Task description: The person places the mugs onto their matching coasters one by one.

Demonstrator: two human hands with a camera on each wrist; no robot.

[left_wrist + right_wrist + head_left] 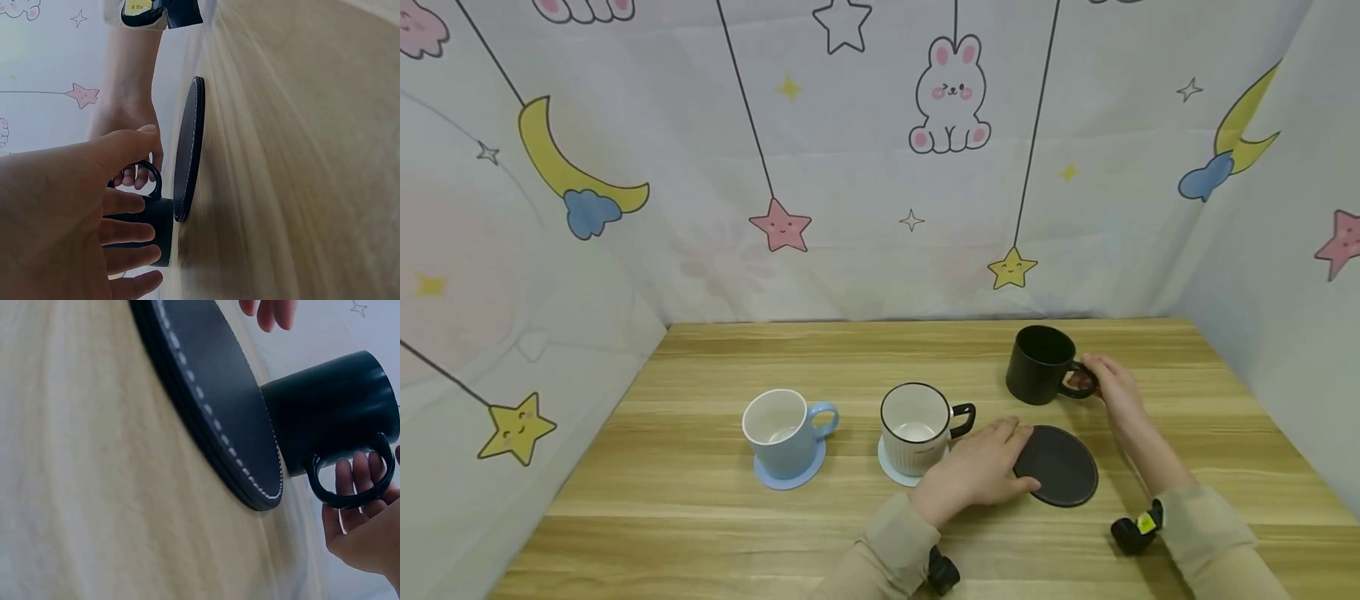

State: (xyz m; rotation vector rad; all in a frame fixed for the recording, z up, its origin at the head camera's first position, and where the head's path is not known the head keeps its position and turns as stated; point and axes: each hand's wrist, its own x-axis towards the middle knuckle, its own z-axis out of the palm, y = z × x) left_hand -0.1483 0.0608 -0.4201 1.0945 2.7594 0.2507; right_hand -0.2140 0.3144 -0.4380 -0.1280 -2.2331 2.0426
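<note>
A black mug (1036, 368) stands upright at the right rear of the wooden table. My right hand (1114, 390) is at its handle, with the fingers (356, 481) curled through the handle loop. In front of the mug lies a round black coaster (1063, 471) with white stitching along its rim. Over the coaster's left edge reaches my left hand (981, 467), its fingers spread and fairly straight, holding nothing. The left wrist view shows the coaster (189, 150) edge-on beside that hand's thumb and fingers.
Left of my left hand, a white ribbed mug (913, 429) with a black handle sits on a pale blue coaster (891, 468). Farther left, a light blue mug (784, 437) rests on a blue coaster (790, 482). A patterned curtain (865, 275) borders the table's back edge.
</note>
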